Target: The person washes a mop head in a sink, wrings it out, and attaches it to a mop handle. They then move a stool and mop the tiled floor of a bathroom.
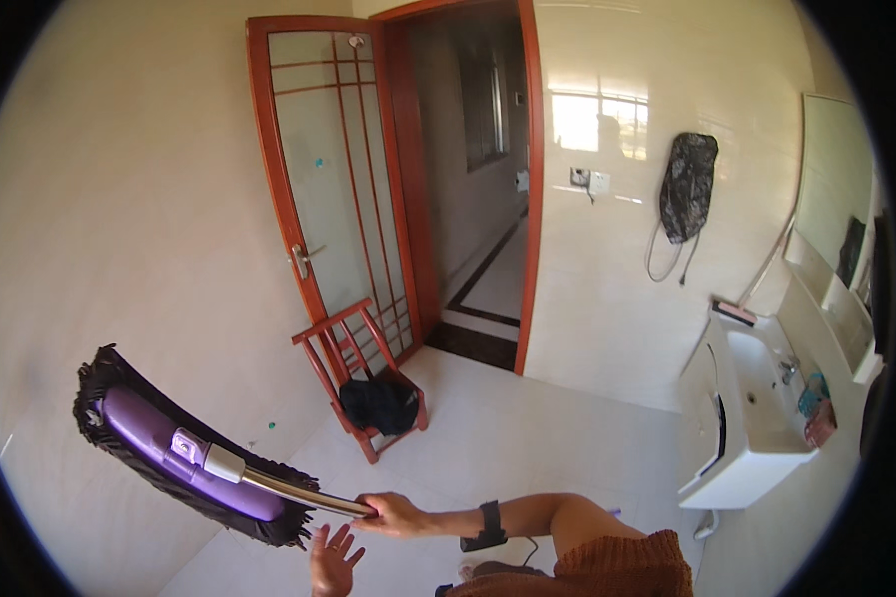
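Observation:
A flat mop with a purple plastic head (142, 425) and a dark fringed pad (93, 373) is raised beside the wall at the lower left. My right hand (396, 515) grips its metal pole (306, 491) a short way from the head. Just below the pole, near the pad's right end, my left hand (332, 560) is spread with nothing in it. Whether its fingertips touch the pad's fringe, I cannot tell. The far part of the pole is hidden beyond my right hand.
A red wooden chair (373, 343) bearing dark cloth (379, 405) stands by the open glazed door (328, 186). At right are a white washbasin cabinet (754, 477), a squeegee (735, 312) and a mirror (832, 186). A black-covered item (688, 186) with a cord hangs on the wall.

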